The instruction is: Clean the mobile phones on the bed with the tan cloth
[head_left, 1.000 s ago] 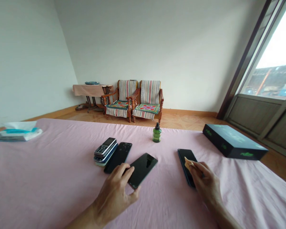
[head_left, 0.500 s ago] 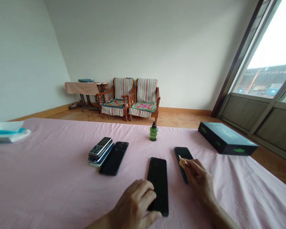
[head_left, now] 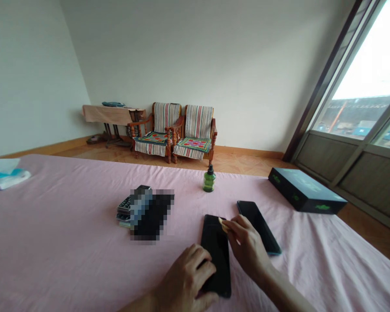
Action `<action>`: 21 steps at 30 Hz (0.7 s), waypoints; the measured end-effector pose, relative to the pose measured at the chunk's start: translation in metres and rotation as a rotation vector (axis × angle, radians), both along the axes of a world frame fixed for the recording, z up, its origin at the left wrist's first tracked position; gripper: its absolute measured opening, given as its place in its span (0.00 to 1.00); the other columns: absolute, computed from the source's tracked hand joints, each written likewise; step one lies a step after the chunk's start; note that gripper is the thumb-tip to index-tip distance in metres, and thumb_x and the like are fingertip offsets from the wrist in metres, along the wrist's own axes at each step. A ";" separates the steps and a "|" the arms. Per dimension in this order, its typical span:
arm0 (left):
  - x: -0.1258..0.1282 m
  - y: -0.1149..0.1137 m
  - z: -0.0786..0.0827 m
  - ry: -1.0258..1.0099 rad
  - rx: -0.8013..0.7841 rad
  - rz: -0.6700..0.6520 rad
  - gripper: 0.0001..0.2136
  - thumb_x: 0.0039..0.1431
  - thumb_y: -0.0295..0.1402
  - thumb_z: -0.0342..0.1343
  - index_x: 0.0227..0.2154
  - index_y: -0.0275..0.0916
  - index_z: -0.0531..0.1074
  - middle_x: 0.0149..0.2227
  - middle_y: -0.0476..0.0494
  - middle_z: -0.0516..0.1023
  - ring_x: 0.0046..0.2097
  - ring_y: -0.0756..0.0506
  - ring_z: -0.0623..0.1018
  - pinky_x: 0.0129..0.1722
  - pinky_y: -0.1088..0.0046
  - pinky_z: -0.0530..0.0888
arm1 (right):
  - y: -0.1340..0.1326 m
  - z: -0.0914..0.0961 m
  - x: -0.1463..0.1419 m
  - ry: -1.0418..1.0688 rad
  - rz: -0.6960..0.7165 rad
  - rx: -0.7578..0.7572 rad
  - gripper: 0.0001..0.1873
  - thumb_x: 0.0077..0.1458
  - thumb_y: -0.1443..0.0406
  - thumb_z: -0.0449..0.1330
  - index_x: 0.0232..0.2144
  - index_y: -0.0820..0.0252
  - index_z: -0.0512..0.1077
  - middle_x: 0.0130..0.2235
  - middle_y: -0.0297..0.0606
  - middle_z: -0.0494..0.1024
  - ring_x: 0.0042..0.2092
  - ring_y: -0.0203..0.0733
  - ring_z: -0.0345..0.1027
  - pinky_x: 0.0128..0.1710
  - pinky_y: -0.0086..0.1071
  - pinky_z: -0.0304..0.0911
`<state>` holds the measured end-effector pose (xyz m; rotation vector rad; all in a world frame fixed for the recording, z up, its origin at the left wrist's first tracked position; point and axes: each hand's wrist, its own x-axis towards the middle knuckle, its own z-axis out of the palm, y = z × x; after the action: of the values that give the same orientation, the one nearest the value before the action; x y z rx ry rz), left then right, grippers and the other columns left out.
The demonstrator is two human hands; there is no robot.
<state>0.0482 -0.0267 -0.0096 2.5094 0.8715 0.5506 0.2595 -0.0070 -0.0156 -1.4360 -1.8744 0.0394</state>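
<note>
In front of me a black smartphone (head_left: 217, 247) lies screen up on the pink cloth. My left hand (head_left: 188, 277) grips its lower left part, fingers curled on the screen's edge and thumb at the bottom. Between the fingertips of my right hand (head_left: 245, 240) is pinched a small folded yellowish cloth (head_left: 223, 224), which touches the upper right of that screen. Just right of this hand lies a second dark smartphone (head_left: 258, 225) with a bluish edge, untouched.
Left of centre sits a stack of keypad phones (head_left: 125, 206) beside another dark phone (head_left: 157, 212), both partly pixelated. A green pump bottle (head_left: 209, 180) stands at the back. A black box (head_left: 305, 190) is far right, a tissue pack (head_left: 6, 175) far left. Beyond are two wooden armchairs (head_left: 198, 125).
My right hand has moved left with the cloth, from the right smartphone to the top of the middle one. My left hand stays on the middle phone. The view has shifted slightly.
</note>
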 end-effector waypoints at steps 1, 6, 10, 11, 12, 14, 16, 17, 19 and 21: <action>0.000 0.000 -0.001 0.014 0.009 0.002 0.17 0.47 0.30 0.70 0.40 0.40 0.74 0.45 0.45 0.73 0.48 0.42 0.70 0.52 0.64 0.70 | 0.006 0.002 -0.005 -0.026 0.014 -0.037 0.15 0.56 0.74 0.50 0.37 0.57 0.76 0.33 0.38 0.71 0.35 0.40 0.66 0.36 0.31 0.63; 0.000 0.002 -0.007 0.086 0.082 0.009 0.17 0.50 0.35 0.68 0.43 0.40 0.72 0.45 0.45 0.73 0.47 0.42 0.70 0.49 0.64 0.71 | 0.042 -0.005 -0.019 -0.053 -0.027 -0.067 0.17 0.52 0.78 0.51 0.32 0.59 0.77 0.32 0.40 0.71 0.37 0.44 0.64 0.39 0.34 0.61; 0.001 0.004 -0.011 0.114 0.148 0.045 0.17 0.52 0.37 0.66 0.43 0.40 0.72 0.44 0.45 0.73 0.46 0.42 0.70 0.48 0.64 0.71 | 0.051 -0.012 -0.036 -0.029 0.030 -0.087 0.18 0.52 0.79 0.50 0.32 0.61 0.77 0.32 0.41 0.71 0.38 0.43 0.65 0.38 0.33 0.62; 0.002 0.004 -0.011 0.121 0.153 0.059 0.16 0.52 0.37 0.66 0.42 0.40 0.72 0.44 0.45 0.73 0.46 0.41 0.70 0.48 0.63 0.71 | 0.050 -0.012 -0.041 -0.030 0.064 -0.095 0.17 0.53 0.79 0.51 0.31 0.60 0.77 0.32 0.40 0.71 0.38 0.42 0.65 0.38 0.32 0.62; 0.002 0.004 -0.011 0.130 0.152 0.078 0.15 0.52 0.37 0.66 0.42 0.41 0.72 0.44 0.45 0.73 0.46 0.41 0.70 0.47 0.62 0.71 | 0.047 -0.010 -0.045 -0.034 0.097 -0.104 0.17 0.53 0.79 0.51 0.31 0.59 0.77 0.32 0.39 0.71 0.38 0.41 0.65 0.39 0.31 0.62; 0.004 0.002 -0.010 0.149 0.138 0.127 0.14 0.52 0.37 0.66 0.40 0.41 0.72 0.44 0.45 0.73 0.46 0.40 0.70 0.47 0.60 0.71 | 0.039 -0.007 -0.051 -0.028 0.161 -0.127 0.18 0.52 0.79 0.52 0.31 0.57 0.78 0.32 0.37 0.72 0.38 0.40 0.65 0.39 0.30 0.63; 0.005 0.001 -0.009 0.157 0.131 0.157 0.13 0.51 0.36 0.67 0.38 0.40 0.72 0.44 0.45 0.73 0.46 0.39 0.71 0.46 0.59 0.71 | 0.031 -0.004 -0.053 0.003 0.232 -0.163 0.19 0.51 0.80 0.52 0.32 0.57 0.78 0.33 0.37 0.72 0.39 0.40 0.66 0.39 0.30 0.63; 0.006 0.000 -0.009 0.156 0.133 0.167 0.13 0.51 0.36 0.67 0.38 0.40 0.72 0.43 0.45 0.73 0.47 0.38 0.70 0.47 0.58 0.71 | 0.027 -0.004 -0.051 0.021 0.265 -0.183 0.20 0.51 0.80 0.52 0.34 0.57 0.78 0.34 0.37 0.71 0.39 0.39 0.66 0.39 0.30 0.63; 0.006 0.000 -0.009 0.141 0.136 0.164 0.13 0.51 0.36 0.67 0.38 0.40 0.72 0.43 0.45 0.73 0.47 0.38 0.70 0.47 0.58 0.71 | 0.025 -0.007 -0.046 0.039 0.293 -0.199 0.21 0.52 0.79 0.51 0.37 0.56 0.78 0.35 0.37 0.71 0.39 0.40 0.65 0.39 0.32 0.63; 0.006 0.001 -0.009 0.122 0.135 0.143 0.14 0.51 0.35 0.67 0.39 0.40 0.72 0.44 0.45 0.73 0.47 0.39 0.70 0.48 0.60 0.71 | 0.031 -0.011 -0.040 0.017 0.258 -0.167 0.21 0.53 0.79 0.50 0.39 0.57 0.78 0.35 0.39 0.71 0.39 0.41 0.65 0.40 0.33 0.64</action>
<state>0.0538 -0.0256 -0.0183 2.6395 1.0998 0.5214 0.2198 0.0235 -0.0264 -1.2868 -2.0715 0.3389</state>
